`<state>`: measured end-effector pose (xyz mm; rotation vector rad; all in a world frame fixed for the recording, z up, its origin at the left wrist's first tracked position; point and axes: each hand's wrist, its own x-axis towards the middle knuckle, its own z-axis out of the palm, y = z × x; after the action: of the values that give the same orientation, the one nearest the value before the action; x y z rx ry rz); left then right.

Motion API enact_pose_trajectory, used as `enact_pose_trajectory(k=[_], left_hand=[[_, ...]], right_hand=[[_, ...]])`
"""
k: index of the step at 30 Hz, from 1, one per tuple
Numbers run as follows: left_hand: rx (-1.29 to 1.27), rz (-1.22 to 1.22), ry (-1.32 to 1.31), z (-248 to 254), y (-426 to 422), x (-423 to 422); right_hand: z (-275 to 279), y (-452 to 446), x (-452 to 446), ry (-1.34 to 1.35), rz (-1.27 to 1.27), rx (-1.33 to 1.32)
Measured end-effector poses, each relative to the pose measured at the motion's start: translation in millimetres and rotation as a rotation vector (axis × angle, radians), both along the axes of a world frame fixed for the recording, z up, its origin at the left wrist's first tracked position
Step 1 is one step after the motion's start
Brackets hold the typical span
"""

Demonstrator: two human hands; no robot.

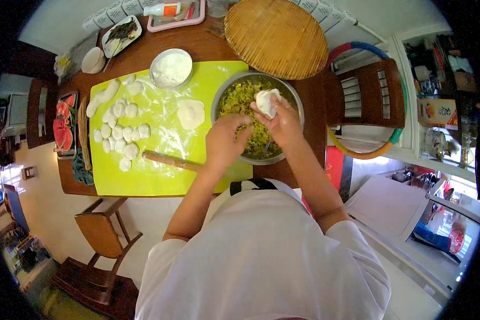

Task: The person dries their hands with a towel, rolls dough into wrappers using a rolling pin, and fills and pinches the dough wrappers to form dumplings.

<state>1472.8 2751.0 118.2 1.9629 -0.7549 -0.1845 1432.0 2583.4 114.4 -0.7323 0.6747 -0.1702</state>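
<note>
A white dough piece [268, 103], gathered into a pouch, rests in my right hand [284, 121] over the right part of a metal bowl [302, 114]. Inside the bowl is a chopped green and yellow filling [239, 96]. My left hand [228, 140] is over the bowl's left rim, its fingers curled and apart, with nothing visible in them. Left of the bowl, a flat dough round [191, 114] lies on a floured yellow-green mat [160, 184]. A rolling pin [170, 160] reaches under my left forearm. Several small dough pieces [132, 110] and a dough roll [103, 98] lie farther left.
A bowl of flour [171, 68] stands at the mat's back edge. Behind the metal bowl is a round woven tray [276, 37]. A plate of dark food [122, 35], a white bowl [93, 60] and watermelon slices [63, 128] are at the left. A chair [368, 95] stands at the right.
</note>
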Motion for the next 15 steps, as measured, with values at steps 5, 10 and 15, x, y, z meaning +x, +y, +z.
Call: enact_pose_trajectory(k=[5,10,15], left_hand=[[-0.12,0.235,-0.101,-0.9,-18.0,0.0],[-0.233,0.364,-0.031,7.5,-32.6,14.4],[-0.201,0.353,0.005,9.9,-33.6,21.3]], right_hand=[[5.9,-15.4,14.9,-0.055,0.09,-0.037],[-3.0,-4.7,20.9,-0.091,0.075,0.029],[-1.7,5.4,19.4,-0.132,0.059,0.048]])
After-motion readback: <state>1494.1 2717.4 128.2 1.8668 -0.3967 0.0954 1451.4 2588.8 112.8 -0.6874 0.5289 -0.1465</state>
